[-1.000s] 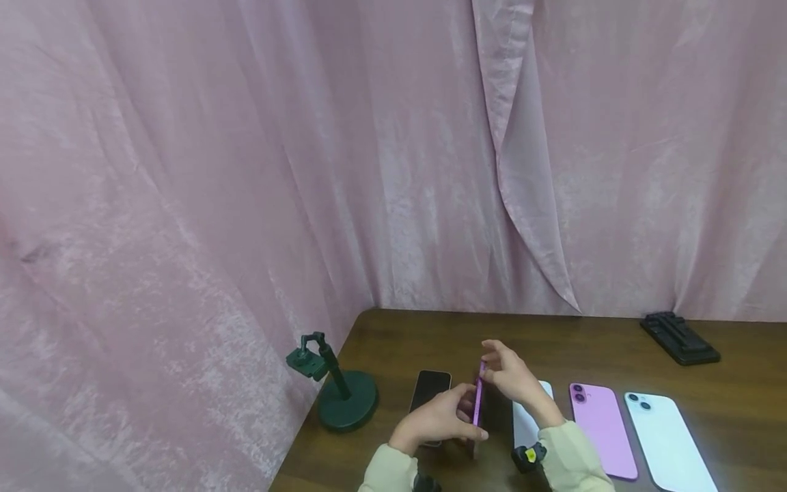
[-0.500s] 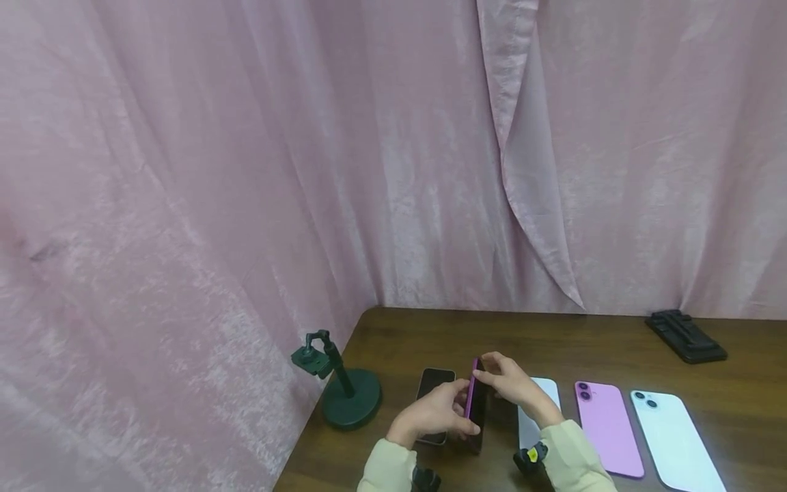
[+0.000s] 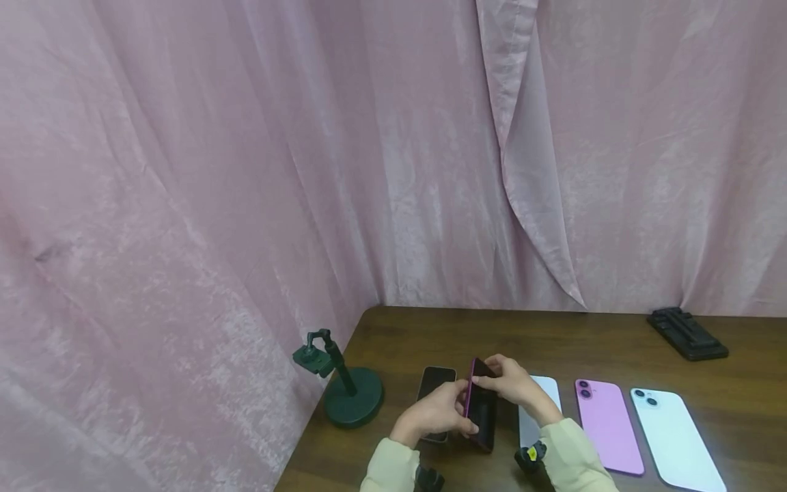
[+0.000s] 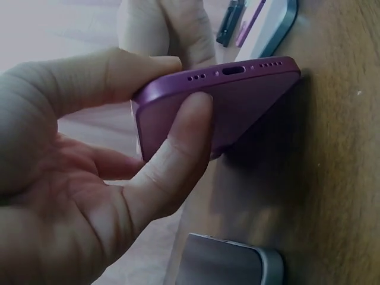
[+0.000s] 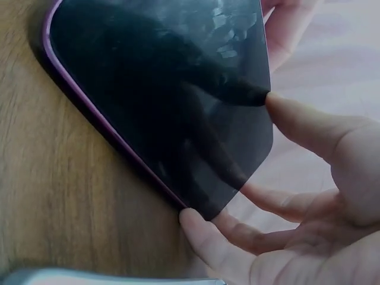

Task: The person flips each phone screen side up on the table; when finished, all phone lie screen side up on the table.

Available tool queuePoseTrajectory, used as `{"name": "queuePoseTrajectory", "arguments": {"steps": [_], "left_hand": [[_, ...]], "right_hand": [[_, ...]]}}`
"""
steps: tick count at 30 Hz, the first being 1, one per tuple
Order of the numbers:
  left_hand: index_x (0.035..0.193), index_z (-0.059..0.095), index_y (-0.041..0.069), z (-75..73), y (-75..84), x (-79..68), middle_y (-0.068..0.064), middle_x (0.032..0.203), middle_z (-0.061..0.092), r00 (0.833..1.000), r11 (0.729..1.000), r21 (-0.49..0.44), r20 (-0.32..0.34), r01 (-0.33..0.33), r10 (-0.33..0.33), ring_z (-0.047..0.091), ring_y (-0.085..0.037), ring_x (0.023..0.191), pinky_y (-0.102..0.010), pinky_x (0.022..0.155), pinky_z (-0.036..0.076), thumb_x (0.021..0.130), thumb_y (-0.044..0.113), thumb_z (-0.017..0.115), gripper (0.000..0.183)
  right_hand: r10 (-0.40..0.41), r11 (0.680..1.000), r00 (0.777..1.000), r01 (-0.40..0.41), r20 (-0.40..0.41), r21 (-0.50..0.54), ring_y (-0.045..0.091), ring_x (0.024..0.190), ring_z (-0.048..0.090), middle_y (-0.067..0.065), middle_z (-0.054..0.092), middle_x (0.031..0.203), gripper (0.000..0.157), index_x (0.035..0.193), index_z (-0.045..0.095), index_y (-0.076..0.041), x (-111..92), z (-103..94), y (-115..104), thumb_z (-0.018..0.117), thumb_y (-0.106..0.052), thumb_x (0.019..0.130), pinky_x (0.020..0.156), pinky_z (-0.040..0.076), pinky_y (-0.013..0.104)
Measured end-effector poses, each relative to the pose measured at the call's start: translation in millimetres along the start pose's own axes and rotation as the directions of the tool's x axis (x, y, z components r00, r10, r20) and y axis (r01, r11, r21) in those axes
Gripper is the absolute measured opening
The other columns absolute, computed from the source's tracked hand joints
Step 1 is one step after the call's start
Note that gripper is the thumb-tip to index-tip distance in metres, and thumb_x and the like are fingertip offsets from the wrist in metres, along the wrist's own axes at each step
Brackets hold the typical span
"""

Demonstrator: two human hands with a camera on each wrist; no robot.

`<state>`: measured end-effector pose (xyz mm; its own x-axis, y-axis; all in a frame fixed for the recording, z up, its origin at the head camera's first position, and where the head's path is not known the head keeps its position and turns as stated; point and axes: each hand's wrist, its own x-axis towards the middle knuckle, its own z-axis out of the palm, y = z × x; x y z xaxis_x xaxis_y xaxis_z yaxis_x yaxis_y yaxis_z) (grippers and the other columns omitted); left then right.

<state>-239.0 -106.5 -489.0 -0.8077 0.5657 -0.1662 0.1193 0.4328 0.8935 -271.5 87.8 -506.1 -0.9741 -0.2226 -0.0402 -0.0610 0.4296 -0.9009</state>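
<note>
A magenta-edged smartphone (image 3: 482, 415) stands tilted on one long edge at the wooden table, its black screen turned to the right. My left hand (image 3: 432, 414) pinches its near end; in the left wrist view, thumb and fingers grip the corner beside the charging port (image 4: 233, 70). At the far end my right hand (image 3: 514, 384) holds the phone, and the right wrist view has its fingertips (image 5: 193, 221) at the phone's edges and corner. Behind my left hand lies a phone with a dark screen (image 3: 434, 380). A pale phone (image 3: 529, 432) lies partly hidden under my right forearm.
Further right lie a pink phone (image 3: 610, 429) and a pale blue phone (image 3: 676, 437), backs up. A dark green phone stand (image 3: 352, 403) is at the table's left edge. A folded black stand (image 3: 687, 335) lies near the pink curtain (image 3: 430, 171) at the back.
The magenta phone has turned from edge-on to leaning, so its black screen now shows. Both hands have stayed on it, the right hand coming slightly nearer.
</note>
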Motion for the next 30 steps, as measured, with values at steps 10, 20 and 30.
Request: {"name": "queuePoseTrajectory", "arguments": {"steps": [10, 20, 30], "left_hand": [[0.121, 0.058, -0.009, 0.7, 1.8, -1.5, -0.015, 0.085, 0.069, 0.999, 0.999, 0.041, -0.044, -0.002, 0.004, 0.067, -0.013, 0.064, -0.026, 0.062, 0.056, 0.074, -0.018, 0.075, 0.051], [0.114, 0.062, -0.007, 4.6, -1.4, 1.0, -0.011, 0.091, 0.069, 0.997, 0.998, -0.02, -0.054, 0.056, -0.057, 0.07, -0.016, 0.075, -0.025, 0.066, 0.054, 0.073, -0.017, 0.075, 0.045], [0.123, 0.061, -0.009, 4.3, -2.2, 0.2, -0.01, 0.088, 0.066, 0.988, 0.997, 0.008, -0.137, 0.074, -0.073, 0.06, -0.011, 0.063, -0.024, 0.055, 0.048, 0.074, -0.012, 0.07, 0.05]], "right_hand": [[-0.023, 0.986, 0.999, 0.015, -0.045, -0.166, 0.048, 0.11, 0.06, 0.037, 0.058, 0.125, 0.061, 0.125, 0.055, 0.014, 0.0, 3.2, -2.7, 0.085, -0.012, 0.079, 0.091, 0.049, 0.061], [-0.014, 0.963, 0.998, -0.004, -0.065, -0.271, 0.038, 0.095, 0.058, 0.029, 0.061, 0.112, 0.056, 0.12, 0.06, 0.013, -4.6, 5.0, -4.1, 0.084, 0.001, 0.071, 0.082, 0.052, 0.057], [0.039, 0.963, 0.995, -0.061, -0.088, -0.261, 0.04, 0.095, 0.054, 0.034, 0.054, 0.117, 0.06, 0.124, 0.057, 0.014, -4.5, 9.2, -2.7, 0.082, 0.006, 0.07, 0.068, 0.057, 0.044]]}}
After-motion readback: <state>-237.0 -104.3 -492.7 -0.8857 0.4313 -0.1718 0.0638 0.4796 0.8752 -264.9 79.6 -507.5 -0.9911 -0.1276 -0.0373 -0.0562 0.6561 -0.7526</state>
